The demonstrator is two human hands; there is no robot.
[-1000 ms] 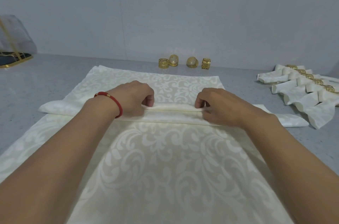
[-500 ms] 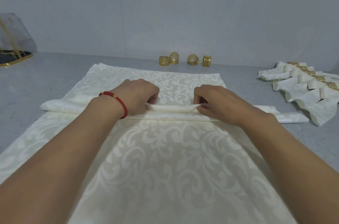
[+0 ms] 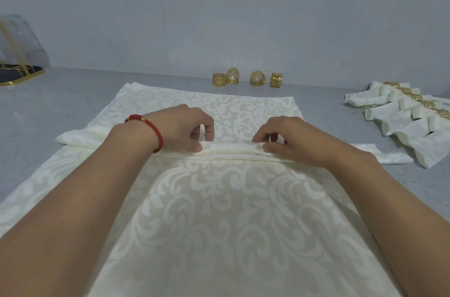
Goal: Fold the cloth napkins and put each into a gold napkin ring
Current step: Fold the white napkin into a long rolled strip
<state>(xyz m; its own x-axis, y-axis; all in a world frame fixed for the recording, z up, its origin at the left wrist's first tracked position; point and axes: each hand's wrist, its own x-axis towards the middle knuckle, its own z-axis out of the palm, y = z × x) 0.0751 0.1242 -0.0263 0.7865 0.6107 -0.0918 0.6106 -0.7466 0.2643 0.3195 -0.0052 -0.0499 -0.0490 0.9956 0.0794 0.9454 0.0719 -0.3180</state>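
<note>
**A:** ok so what are the hands actually doing here?

**B:** both are on the napkin, the big cream damask one spread over the grey tabletop. There's a rolled or folded ridge running across the middle of the napkin, and both hands sit right on it. Left hand has its fingers curled down, thumb tip against the near side of the ridge and fingertips on the far side, so the grip pinches the fold. Red bracelet on that wrist.

**A:** and the right one?

**B:** right hand mirrors it. Fingers bent, thumb on the near face of the ridge, fingertips touching the top edge. Grip is pinched onto the cloth, not wide at all, just the thickness of the fold between thumb and fingers. Hands are apart, with a bare stretch of ridge between them.

**A:** rings?

**B:** four loose gold napkin rings in a row beyond the napkin's far edge, against the wall. Off to the right of the napkin there's a bunch of finished napkins, each already in a gold ring. Far left of the napkin, a clear bag with gold trim.
</note>
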